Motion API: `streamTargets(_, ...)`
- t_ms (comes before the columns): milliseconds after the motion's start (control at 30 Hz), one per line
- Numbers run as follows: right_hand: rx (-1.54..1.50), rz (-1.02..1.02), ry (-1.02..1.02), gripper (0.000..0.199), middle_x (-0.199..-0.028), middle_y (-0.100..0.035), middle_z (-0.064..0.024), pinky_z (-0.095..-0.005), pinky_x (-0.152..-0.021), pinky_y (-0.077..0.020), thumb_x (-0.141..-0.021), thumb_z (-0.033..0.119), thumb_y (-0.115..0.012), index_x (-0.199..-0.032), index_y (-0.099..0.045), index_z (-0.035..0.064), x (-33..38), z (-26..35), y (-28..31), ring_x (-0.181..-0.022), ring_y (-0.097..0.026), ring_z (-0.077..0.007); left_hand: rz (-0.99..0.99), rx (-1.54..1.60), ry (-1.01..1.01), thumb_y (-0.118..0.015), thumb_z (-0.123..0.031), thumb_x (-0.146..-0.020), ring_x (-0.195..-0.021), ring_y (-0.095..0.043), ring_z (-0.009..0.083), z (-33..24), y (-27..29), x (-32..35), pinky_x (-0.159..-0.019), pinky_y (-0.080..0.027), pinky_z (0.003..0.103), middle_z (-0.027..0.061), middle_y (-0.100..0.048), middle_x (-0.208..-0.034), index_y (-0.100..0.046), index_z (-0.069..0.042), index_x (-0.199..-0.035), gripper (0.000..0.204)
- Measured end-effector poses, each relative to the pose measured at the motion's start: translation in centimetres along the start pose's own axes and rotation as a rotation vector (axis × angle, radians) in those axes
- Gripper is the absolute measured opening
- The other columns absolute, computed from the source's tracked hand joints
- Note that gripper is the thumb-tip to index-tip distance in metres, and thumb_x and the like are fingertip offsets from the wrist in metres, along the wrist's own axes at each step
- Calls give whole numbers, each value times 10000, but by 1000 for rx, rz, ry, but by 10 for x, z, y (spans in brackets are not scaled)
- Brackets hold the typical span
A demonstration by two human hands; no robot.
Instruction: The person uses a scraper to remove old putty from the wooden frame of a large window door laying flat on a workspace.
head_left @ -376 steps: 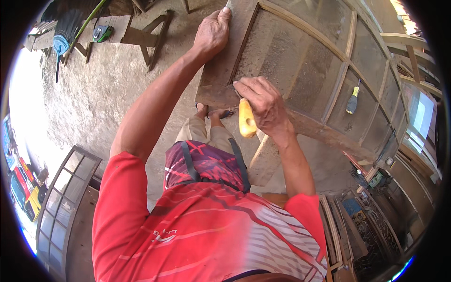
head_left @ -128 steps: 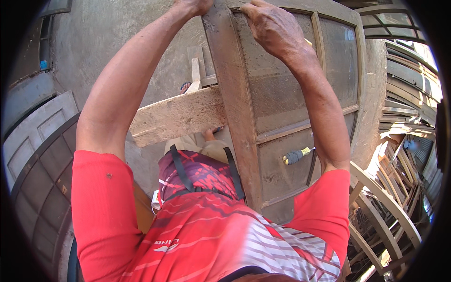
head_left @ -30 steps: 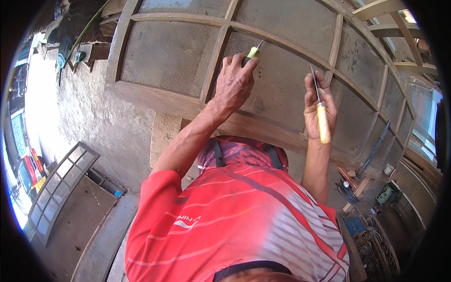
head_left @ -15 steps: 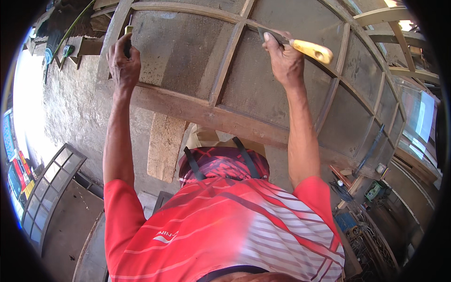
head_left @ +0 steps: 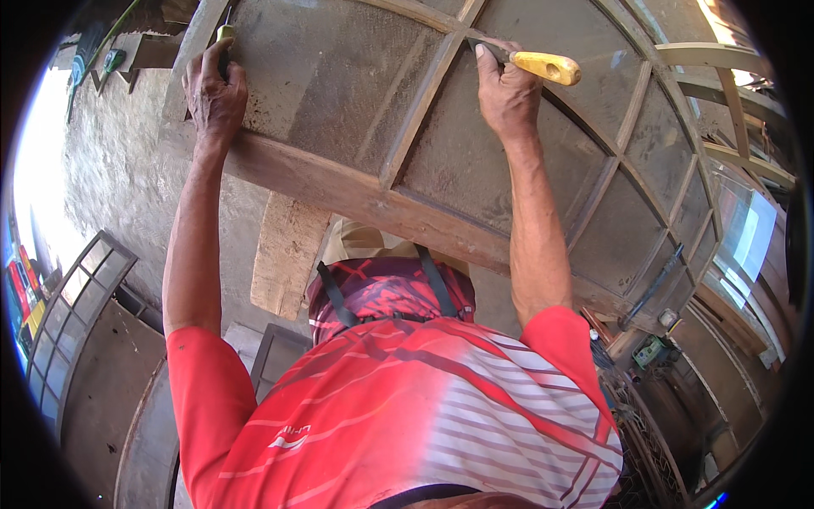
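Observation:
My left hand point(head_left: 215, 100) is closed around a screwdriver point(head_left: 225, 33) with a yellow-green and black handle. Its thin shaft points away from me, over the left side of a wooden window frame point(head_left: 326, 174) with glass panes. Farther right, a putty knife point(head_left: 547, 67) with a yellow handle is gripped in my right hand point(head_left: 511, 100). The handle sticks out to the right, and the dark blade lies by my thumb, close to a wooden bar point(head_left: 432, 97) of the frame. Whether the blade touches the wood, I cannot tell.
A wooden board point(head_left: 287, 254) juts out under the frame's near edge. A smaller paned frame point(head_left: 80, 293) leans at the left. On the right lie a long dark tool point(head_left: 653, 287), a green tool point(head_left: 651, 351) and curved wooden pieces point(head_left: 712, 57).
The whole view has shifted slightly. My right hand has turned a little, and less of the putty knife's blade shows beside the thumb. Both hands keep their tools.

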State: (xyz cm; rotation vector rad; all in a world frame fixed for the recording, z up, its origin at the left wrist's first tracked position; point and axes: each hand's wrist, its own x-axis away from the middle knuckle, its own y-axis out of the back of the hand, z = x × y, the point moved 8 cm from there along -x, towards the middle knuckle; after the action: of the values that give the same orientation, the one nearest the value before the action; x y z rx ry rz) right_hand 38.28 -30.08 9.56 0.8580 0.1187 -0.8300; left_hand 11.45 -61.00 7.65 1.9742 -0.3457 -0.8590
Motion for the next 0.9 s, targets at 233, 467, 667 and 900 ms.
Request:
streamTargets(233, -47, 77, 237, 139, -819, -689, -151, -406, -670, -528, -963, 100, -676, -997, -709, -31, -3, 9, 2, -730, -675, -280, 6, -25, 9, -616, -123, -903, -1100, -600, 325, -2, -4, -2, -1007, -439, 469, 127, -658, -1156, -665, -162, -1280, 381)
streamTargets(467, -74, 19, 84, 189, -697, -656, -152, -423, -612, -505, -963, 137, -688, -931, -698, -49, -7, 1, 6, -612, -631, -323, 33, -28, 24, -618, -132, -906, -1100, -600, 320, -1, -4, -1, -1009, -438, 470, 124, -658, -1157, -663, -157, -1282, 380)
streamTargets(667, 54, 108, 43, 143, -969, -730, -139, -386, -793, -539, -970, 107, -685, -1044, -716, -11, -5, -2, -3, -881, -704, -312, 7, -19, -6, -619, -144, -907, -1076, -604, 322, 1, -4, -1, -1003, -439, 471, 130, -660, -1150, -670, -168, -1284, 381)
streamTargets(900, 64, 152, 238, 162, -1031, -734, -164, -408, -781, -574, -981, 147, -664, -1049, -734, 18, -6, 5, 0, -907, -709, -344, -12, -15, -16, -621, -153, -914, -1083, -610, 320, 3, -5, -1, -1002, -454, 467, 124, -663, -1137, -674, -190, -1296, 387)
